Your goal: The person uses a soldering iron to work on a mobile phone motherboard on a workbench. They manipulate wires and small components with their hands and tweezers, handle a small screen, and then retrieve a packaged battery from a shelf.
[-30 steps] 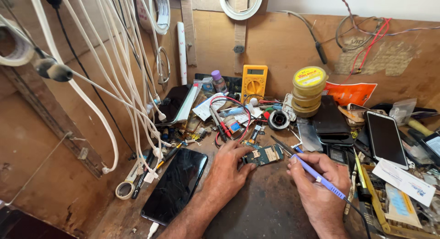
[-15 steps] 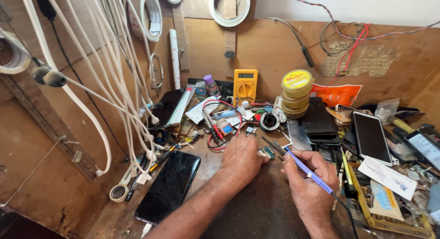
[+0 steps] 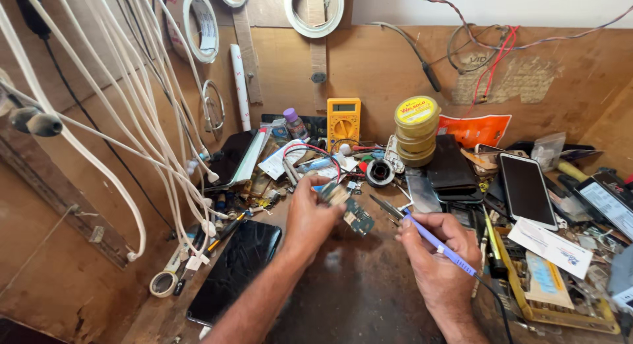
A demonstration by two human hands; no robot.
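- The right hand (image 3: 438,255), nearest the camera, is closed in a pen-style grip on a soldering iron (image 3: 440,247) with a purple handle, its dark tip aimed left toward the board. A slip of that wrist could, I judge, drag the tip across parts it should not touch, or onto the other hand's fingers.
- The left hand (image 3: 310,218) pinches a small green circuit board (image 3: 349,209) by its upper end, lifted off the wooden workbench (image 3: 356,291) and tilted. Held only at one end, the board could twist or drop if the tip pushes on it.
- A black phone (image 3: 236,268) lies face up just left of the left forearm; an elbow shift could knock it toward the bench edge.
- Just beyond the board sit loose red leads (image 3: 316,153) and small parts; the iron's cord or a dropped board could snag or scatter them.
- Farther back stand a yellow multimeter (image 3: 343,120) and a stack of yellow tins (image 3: 416,129), near enough to tip if a hand reaches over.
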